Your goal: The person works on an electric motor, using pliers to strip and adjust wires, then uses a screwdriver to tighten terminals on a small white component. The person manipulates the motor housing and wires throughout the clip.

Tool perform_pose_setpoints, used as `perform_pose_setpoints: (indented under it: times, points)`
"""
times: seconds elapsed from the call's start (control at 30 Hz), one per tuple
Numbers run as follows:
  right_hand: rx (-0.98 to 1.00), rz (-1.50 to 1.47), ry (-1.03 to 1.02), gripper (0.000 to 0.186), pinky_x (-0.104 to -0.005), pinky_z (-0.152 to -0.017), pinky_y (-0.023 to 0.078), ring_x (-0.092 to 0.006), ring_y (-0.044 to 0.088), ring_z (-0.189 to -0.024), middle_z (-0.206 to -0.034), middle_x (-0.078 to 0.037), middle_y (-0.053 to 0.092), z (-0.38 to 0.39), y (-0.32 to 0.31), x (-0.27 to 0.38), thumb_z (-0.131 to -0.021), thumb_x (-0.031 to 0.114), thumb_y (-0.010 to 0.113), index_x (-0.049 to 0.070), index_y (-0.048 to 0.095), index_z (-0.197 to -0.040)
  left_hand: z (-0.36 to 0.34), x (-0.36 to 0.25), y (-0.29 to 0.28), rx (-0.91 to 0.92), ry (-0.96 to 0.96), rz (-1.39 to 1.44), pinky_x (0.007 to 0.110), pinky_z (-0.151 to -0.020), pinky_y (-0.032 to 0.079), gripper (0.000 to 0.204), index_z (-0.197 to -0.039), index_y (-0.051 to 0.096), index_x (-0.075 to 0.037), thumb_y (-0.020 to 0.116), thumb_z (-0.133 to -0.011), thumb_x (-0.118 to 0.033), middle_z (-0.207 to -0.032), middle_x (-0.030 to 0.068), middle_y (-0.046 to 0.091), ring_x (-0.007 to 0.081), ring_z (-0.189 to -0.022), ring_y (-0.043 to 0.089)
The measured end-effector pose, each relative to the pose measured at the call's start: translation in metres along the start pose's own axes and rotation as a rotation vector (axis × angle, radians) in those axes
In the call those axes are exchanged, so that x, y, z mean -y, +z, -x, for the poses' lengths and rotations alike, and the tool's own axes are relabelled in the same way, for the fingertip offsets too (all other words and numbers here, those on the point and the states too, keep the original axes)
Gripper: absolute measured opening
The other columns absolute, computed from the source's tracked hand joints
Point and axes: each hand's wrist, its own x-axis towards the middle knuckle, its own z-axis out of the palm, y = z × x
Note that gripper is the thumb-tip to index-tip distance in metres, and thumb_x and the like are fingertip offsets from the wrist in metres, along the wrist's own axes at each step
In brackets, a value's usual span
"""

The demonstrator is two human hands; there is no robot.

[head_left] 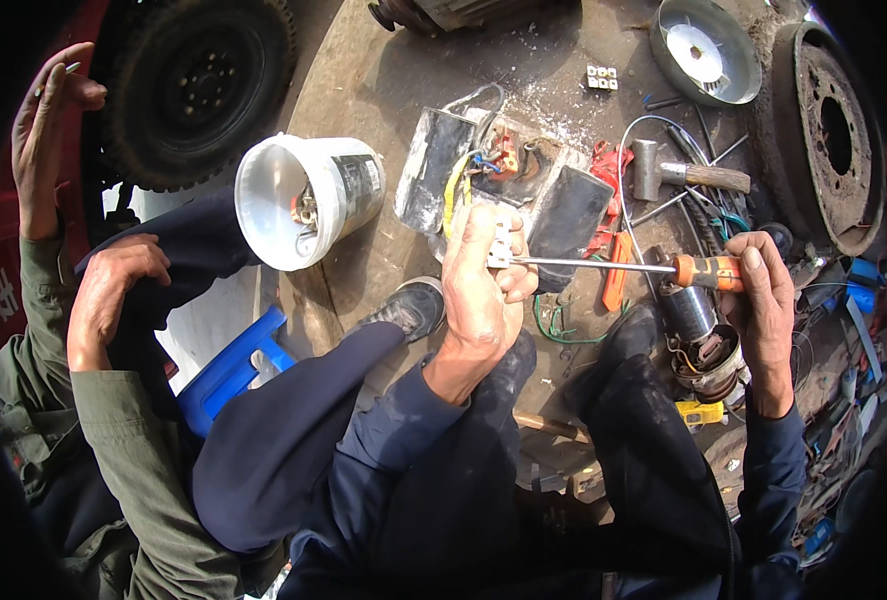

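My left hand [479, 285] grips a small white terminal block [499, 243] over an opened electrical housing [564, 185] with black flaps, red parts, and yellow and blue wires. My right hand [766, 290] is closed on the orange-and-black handle of a long screwdriver [709, 272]; its shaft reaches left to the block, though my fingers partly hide the tip. An orange utility knife [617, 272] lies just beneath the shaft. A dark cylindrical motor part [689, 315] sits below the handle. A hammer [649, 170] and loose metal rods lie to the upper right of the housing.
At left, a person in olive sleeves [114, 450] sits beside a blue stool [219, 370]; a hand [49, 130] holds something small. Around me are a white bucket [259, 205], tire [149, 80], metal bowl [734, 60], rusty rim [804, 130], another terminal block [601, 77] and scattered scrap at right.
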Motion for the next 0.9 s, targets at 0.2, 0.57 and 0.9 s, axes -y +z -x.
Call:
perform_pose_setpoints:
  times: [0.2, 0.57, 0.9]
  points:
    - [0.13, -0.043, -0.214, 0.041, -0.018, -0.052, 0.037, -0.002, 0.053, -0.062, -0.083, 0.003, 0.062, -0.001, -0.009, -0.007, -0.109, 0.046, 0.063, 0.006, 0.061, -0.117, -0.001, -0.001, 0.0, -0.002, 0.011, -0.002, 0.023, -0.054, 0.035, 0.03, -0.109, 0.059, -0.012, 0.048, -0.116, -0.039, -0.086, -0.0007, 0.056, 0.005, -0.059, 0.041]
    - [0.143, -0.114, -0.189, 0.039, -0.0169, -0.056, 0.032, 0.0003, 0.045, -0.065, -0.088, 0.005, 0.061, 0.008, -0.007, -0.011, -0.105, 0.045, 0.068, 0.008, 0.062, -0.115, -0.001, 0.001, 0.0, -0.013, 0.014, -0.004, 0.023, -0.051, 0.034, 0.026, -0.11, 0.059, -0.013, 0.052, -0.115, -0.037, -0.087, 0.0001, 0.058, 0.0048, -0.056, 0.04]
    - [0.183, -0.106, -0.205, 0.044, -0.0181, -0.073, 0.042, -0.0032, 0.054, -0.086, -0.103, 0.001, 0.059, 0.006, -0.015, -0.012, -0.099, 0.041, 0.077, 0.006, 0.058, -0.119, -0.001, -0.001, -0.001, 0.007, 0.023, 0.013, 0.023, -0.052, 0.035, 0.029, -0.11, 0.059, -0.011, 0.051, -0.115, -0.039, -0.087, 0.0007, 0.057, 0.0049, -0.057, 0.04]
